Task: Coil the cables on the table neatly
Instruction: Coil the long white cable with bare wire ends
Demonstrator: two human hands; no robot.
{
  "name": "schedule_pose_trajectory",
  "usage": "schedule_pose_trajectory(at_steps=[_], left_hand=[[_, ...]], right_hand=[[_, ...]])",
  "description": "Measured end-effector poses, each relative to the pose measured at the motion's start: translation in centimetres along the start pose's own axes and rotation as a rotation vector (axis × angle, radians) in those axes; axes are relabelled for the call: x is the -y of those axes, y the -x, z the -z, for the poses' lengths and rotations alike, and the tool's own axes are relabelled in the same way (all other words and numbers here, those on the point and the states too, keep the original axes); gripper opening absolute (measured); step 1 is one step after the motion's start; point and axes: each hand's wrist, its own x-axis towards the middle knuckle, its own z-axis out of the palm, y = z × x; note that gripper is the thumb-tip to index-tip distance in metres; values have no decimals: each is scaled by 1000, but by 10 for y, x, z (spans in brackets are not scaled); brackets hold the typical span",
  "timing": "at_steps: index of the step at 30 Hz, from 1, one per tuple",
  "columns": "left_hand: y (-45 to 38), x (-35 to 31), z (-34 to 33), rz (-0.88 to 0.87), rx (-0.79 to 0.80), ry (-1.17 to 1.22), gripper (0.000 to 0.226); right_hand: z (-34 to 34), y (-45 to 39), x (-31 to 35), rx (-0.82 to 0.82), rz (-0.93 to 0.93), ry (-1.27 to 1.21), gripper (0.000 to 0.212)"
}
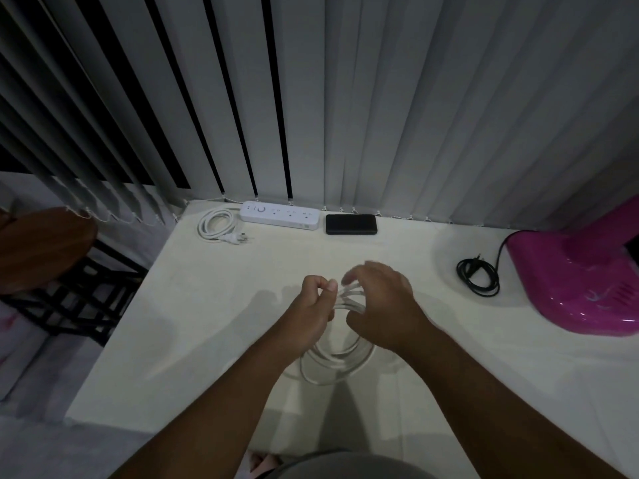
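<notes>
Up close, both hands, left [313, 302] and right [378, 299], pinch a looped white cable [337, 361]

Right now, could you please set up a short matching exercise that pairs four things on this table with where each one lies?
Things:
1. white power strip
2. black cable
3. thin white cable
4. black power bank

Places:
A. held in loops between the left hand and right hand
B. coiled beside the pink device
C. at the back edge, its own white cord coiled to its left
D. at the back edge, just right of the power strip

Pairs: 1-C, 2-B, 3-A, 4-D
</notes>
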Motion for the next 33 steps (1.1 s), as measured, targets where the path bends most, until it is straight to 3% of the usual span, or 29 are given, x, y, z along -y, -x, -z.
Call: schedule_pose_trajectory(at_steps=[3, 6, 11, 17, 21, 24, 26, 28, 30, 31, 33], left_hand=[[1, -3, -3, -13, -16, -12, 35], [1, 0, -7, 47, -47, 96, 38], [9, 18, -6, 16, 41, 293, 59], [13, 34, -6, 211, 175, 517, 13], [2, 22, -9, 228, 74, 786, 5], [-5, 14, -9, 245, -44, 630, 13], [-8, 10, -10, 251, -84, 479, 21], [-10, 5, -11, 259, -101, 342, 23], [-11, 1, -12, 227, -79, 222, 23], [-10, -1, -13, 197, -54, 184, 21], [-10, -2, -12, 149, -11, 156, 17]], right_hand=[[2, -1, 0, 184, -85, -105, 19], [-4, -1, -2, 201, -71, -159, 4], [-12, -4, -12, 130, -94, -159, 12], [-25, -1, -16, -72, -406, -463, 8], [-40, 9, -18, -57, -497, -365, 30], [-38, 21, -22, 108, -456, -16, 57], [-31, 22, -23, 152, -382, 60, 59], [-25, 19, -24, 131, -309, -40, 60], [-19, 15, -19, 104, -254, -200, 74], [-17, 12, -16, 101, -251, -303, 71], [-14, 7, -10, 123, -319, -499, 43]])
